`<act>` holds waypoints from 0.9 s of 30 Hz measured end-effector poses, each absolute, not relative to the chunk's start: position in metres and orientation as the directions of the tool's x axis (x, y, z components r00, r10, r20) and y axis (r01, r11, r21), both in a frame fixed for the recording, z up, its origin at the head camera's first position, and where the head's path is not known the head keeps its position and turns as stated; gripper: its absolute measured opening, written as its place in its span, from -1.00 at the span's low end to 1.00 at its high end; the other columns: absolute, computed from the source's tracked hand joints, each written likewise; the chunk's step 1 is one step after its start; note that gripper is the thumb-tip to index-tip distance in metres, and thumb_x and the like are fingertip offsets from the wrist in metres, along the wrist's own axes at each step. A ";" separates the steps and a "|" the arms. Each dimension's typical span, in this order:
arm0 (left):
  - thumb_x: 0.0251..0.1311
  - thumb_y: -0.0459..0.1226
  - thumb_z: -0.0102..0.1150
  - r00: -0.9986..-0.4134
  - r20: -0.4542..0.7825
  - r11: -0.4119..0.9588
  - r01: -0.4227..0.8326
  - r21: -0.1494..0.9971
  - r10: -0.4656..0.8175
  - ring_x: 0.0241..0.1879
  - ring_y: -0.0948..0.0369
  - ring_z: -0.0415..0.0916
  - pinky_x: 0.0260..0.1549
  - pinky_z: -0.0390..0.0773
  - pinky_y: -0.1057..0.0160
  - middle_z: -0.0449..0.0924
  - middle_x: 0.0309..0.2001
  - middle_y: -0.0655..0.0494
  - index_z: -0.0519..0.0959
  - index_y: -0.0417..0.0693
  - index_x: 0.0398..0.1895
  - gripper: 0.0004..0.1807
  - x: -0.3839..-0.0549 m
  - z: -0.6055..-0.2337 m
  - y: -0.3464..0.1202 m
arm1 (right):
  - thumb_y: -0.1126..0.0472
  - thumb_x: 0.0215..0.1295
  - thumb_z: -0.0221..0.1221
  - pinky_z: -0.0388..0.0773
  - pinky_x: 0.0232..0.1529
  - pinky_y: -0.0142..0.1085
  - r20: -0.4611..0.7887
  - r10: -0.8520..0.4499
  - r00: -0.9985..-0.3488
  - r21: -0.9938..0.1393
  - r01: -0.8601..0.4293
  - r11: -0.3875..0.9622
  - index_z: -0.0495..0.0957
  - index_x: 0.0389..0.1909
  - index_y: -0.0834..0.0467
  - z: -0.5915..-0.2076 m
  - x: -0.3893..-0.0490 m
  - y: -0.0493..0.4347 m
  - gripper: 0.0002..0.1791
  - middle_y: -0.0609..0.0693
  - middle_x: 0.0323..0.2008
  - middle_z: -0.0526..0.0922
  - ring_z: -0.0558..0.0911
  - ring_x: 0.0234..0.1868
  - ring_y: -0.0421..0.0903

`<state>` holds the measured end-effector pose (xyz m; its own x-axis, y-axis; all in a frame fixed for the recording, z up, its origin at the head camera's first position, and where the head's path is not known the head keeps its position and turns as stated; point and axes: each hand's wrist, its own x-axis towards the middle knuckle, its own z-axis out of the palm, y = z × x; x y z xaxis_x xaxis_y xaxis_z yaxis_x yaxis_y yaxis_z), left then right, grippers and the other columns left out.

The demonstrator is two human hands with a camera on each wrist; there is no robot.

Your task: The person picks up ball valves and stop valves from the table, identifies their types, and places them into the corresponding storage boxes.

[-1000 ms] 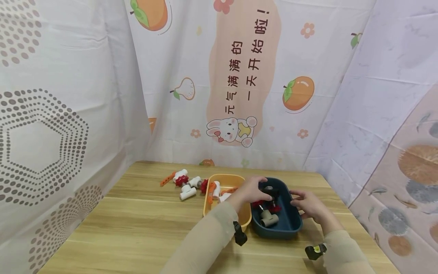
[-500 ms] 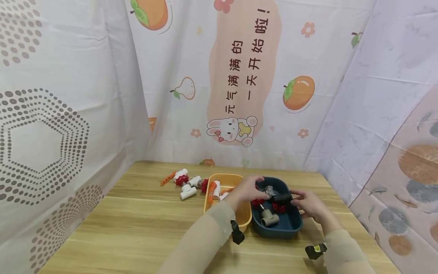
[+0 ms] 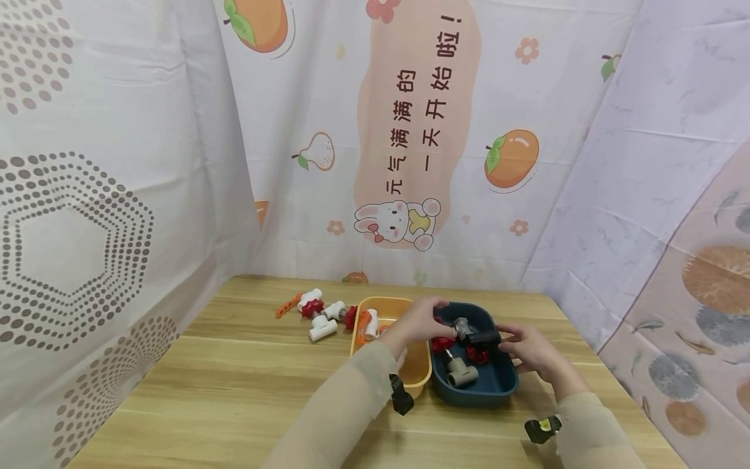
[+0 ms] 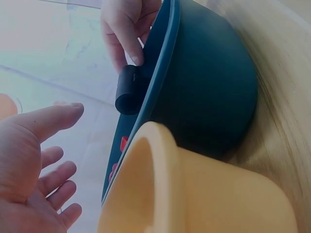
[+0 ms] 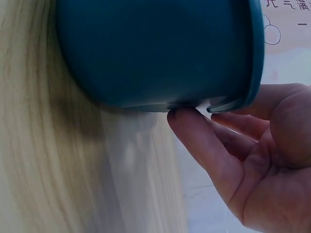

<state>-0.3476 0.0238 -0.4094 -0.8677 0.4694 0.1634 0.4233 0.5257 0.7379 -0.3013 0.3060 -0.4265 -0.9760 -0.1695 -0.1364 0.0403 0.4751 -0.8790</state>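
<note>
My left hand [image 3: 415, 324] hovers over the yellow bin [image 3: 419, 378], fingers spread and holding nothing; the left wrist view shows its thumb apart from the fingers. My right hand [image 3: 530, 352] grips the right wall of the dark blue bin [image 3: 480, 398]. In the right wrist view its thumb presses the outside of the blue bin [image 5: 160, 58], with other fingers at the rim. A black pipe fitting [image 3: 484, 338] lies inside against that right side, right by a right fingertip [image 4: 138, 59]. A red handwheel [image 3: 477, 355] shows beneath it.
A grey-beige tee valve [image 3: 463, 376] and a grey fitting [image 3: 463, 327] share the blue bin. White fittings with orange handles [image 3: 364, 326] lie in the yellow bin. Left of the bins, more white fittings [image 3: 323, 327], red handwheels [image 3: 312, 309] and an orange handle [image 3: 288, 305] lie on the table.
My left hand held the black pipe fitting in the blue bin; the fitting shifted right and was let go. The left hand then drew back left over the yellow bin. The right hand stayed put.
</note>
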 end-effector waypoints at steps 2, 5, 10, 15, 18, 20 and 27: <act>0.15 -0.11 0.51 -0.867 0.163 0.518 0.421 0.745 0.470 0.30 0.09 0.41 0.25 0.44 0.12 0.49 0.32 0.09 0.48 0.01 0.39 -0.27 -0.348 -0.409 0.021 | 0.38 0.44 0.14 0.69 -0.24 0.08 -0.138 -0.171 -0.976 -0.881 0.042 0.472 0.16 0.50 0.40 -0.427 -0.301 0.307 -0.33 0.50 0.18 0.49 0.64 0.03 0.22; 0.15 -0.12 0.51 -0.863 0.167 0.506 0.425 0.751 0.477 0.32 0.05 0.39 0.26 0.43 0.10 0.48 0.33 0.06 0.47 0.00 0.40 -0.27 -0.348 -0.408 0.016 | 0.39 0.44 0.14 0.69 -0.24 0.09 -0.141 -0.183 -0.973 -0.885 0.041 0.465 0.15 0.51 0.39 -0.426 -0.300 0.308 -0.32 0.50 0.19 0.47 0.62 0.05 0.23; 0.17 -0.14 0.49 -0.847 0.186 0.484 0.449 0.751 0.498 0.34 -0.03 0.36 0.28 0.40 0.03 0.44 0.35 -0.04 0.44 -0.07 0.41 -0.26 -0.349 -0.406 0.005 | 0.39 0.43 0.14 0.69 -0.23 0.09 -0.143 -0.196 -0.970 -0.886 0.038 0.462 0.14 0.51 0.39 -0.425 -0.298 0.308 -0.31 0.50 0.19 0.46 0.62 0.06 0.24; 0.13 -0.08 0.52 -0.865 0.171 0.507 0.424 0.750 0.472 0.32 0.04 0.38 0.26 0.41 0.05 0.46 0.33 0.07 0.46 0.04 0.40 -0.25 -0.349 -0.405 -0.004 | 0.39 0.44 0.14 0.69 -0.22 0.08 -0.146 -0.194 -0.970 -0.885 0.040 0.464 0.13 0.51 0.39 -0.425 -0.298 0.307 -0.31 0.51 0.20 0.45 0.62 0.05 0.22; 0.11 -0.06 0.54 -0.876 0.164 0.506 0.405 0.762 0.454 0.31 0.05 0.38 0.26 0.41 0.03 0.46 0.32 0.08 0.47 0.08 0.40 -0.24 -0.349 -0.404 -0.008 | 0.39 0.44 0.14 0.69 -0.22 0.09 -0.142 -0.192 -0.971 -0.885 0.038 0.465 0.13 0.51 0.40 -0.424 -0.297 0.307 -0.31 0.51 0.20 0.45 0.62 0.05 0.22; 0.11 -0.06 0.54 -0.880 0.160 0.509 0.398 0.763 0.448 0.32 0.06 0.38 0.27 0.41 0.03 0.46 0.33 0.08 0.47 0.10 0.40 -0.24 -0.349 -0.403 -0.010 | 0.39 0.44 0.14 0.69 -0.22 0.09 -0.143 -0.191 -0.971 -0.884 0.039 0.465 0.14 0.51 0.40 -0.424 -0.297 0.307 -0.31 0.51 0.20 0.44 0.62 0.05 0.22; 0.14 -0.05 0.51 -0.891 0.136 0.506 0.364 0.782 0.433 0.36 0.01 0.35 0.28 0.40 -0.04 0.44 0.36 0.10 0.44 0.16 0.43 -0.24 -0.346 -0.398 -0.021 | 0.38 0.44 0.15 0.69 -0.22 0.09 -0.149 -0.195 -0.970 -0.886 0.043 0.462 0.14 0.52 0.39 -0.424 -0.298 0.308 -0.31 0.51 0.21 0.44 0.62 0.06 0.22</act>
